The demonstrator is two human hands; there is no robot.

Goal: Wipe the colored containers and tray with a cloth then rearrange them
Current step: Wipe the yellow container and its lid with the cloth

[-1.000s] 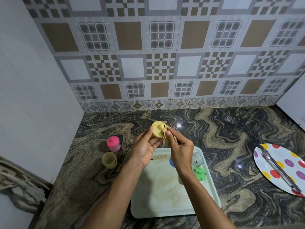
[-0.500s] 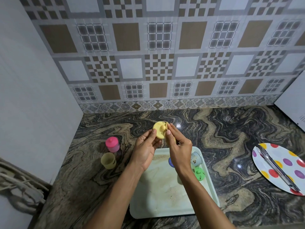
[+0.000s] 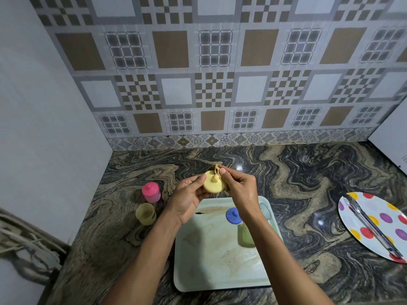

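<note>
Round yellow plastic lid (image 3: 213, 183): cradled in left hand (image 3: 189, 198) fingers; right hand (image 3: 239, 187) fingers pinch tan cloth (image 3: 217, 167). Risk, judged: light grip, rubbing could drop lid onto pale green tray (image 3: 220, 269).

1 head-worn wide-angle camera looks forward and steeply down from above the counter (image 3: 308, 177). It faces the tiled wall (image 3: 215, 73), which fills the upper half. Both forearms enter from the bottom edge, the hands near frame centre. Lines bow toward the edges. No 2nd view overlaps.

Yellow lid (image 3: 213, 184), pink container (image 3: 151, 192), polka-dot plate (image 3: 378, 223)
</note>
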